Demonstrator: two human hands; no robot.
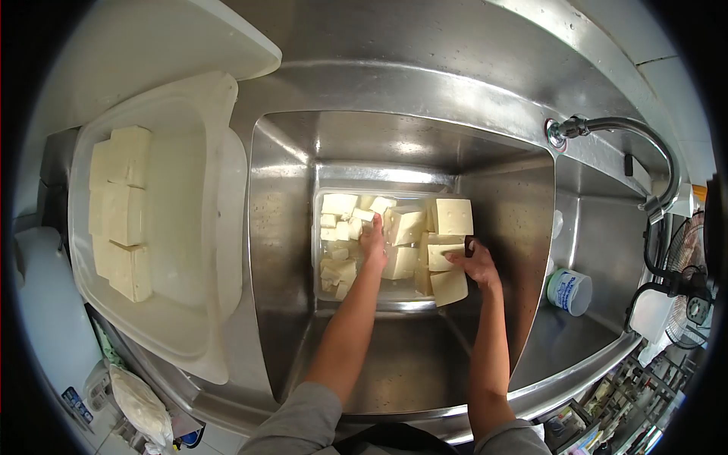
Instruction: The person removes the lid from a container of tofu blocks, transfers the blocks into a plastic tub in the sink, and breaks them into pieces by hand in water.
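Observation:
A clear tub (387,305) in the steel sink holds white blocks that look like tofu, partly in water. Small cut pieces (339,203) lie at its left, with larger blocks (406,226) in the middle and right. My left hand (371,244) is among the small pieces, its thumb against a small white piece (364,215); its other fingers are mostly hidden. At the tub's right side, my right hand (478,265) is closed around a small dark object (470,244), perhaps a knife handle. One of its fingers rests on a tofu block (444,259).
A large white bin (216,303) on the left contains water and more white blocks (125,212). A curved faucet (629,125) stands at the right. Below it, a white plastic container (569,292) sits in a second basin. A pale board (174,38) is at upper left.

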